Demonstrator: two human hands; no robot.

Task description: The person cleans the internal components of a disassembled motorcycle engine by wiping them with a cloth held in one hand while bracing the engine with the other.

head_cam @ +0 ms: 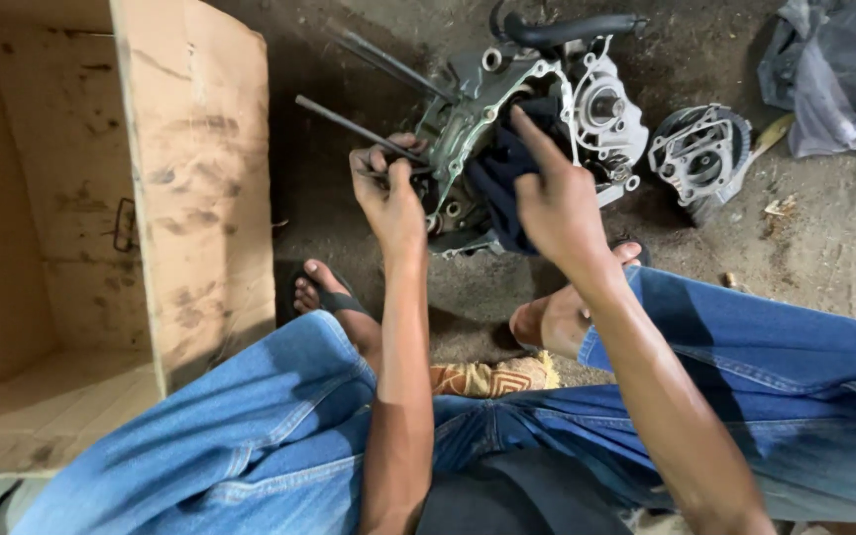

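The bare dirt floor [824, 248] carries an engine crankcase [537, 109] right under the hands. A round cylinder part [700, 154] lies just right of them, a grey rag [834, 79] farther right, and an open cardboard box [190, 178] left of them.

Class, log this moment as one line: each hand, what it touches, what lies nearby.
left hand: grips long stud | right hand: presses dark cloth into engine case | nearby: cylinder part, cardboard box
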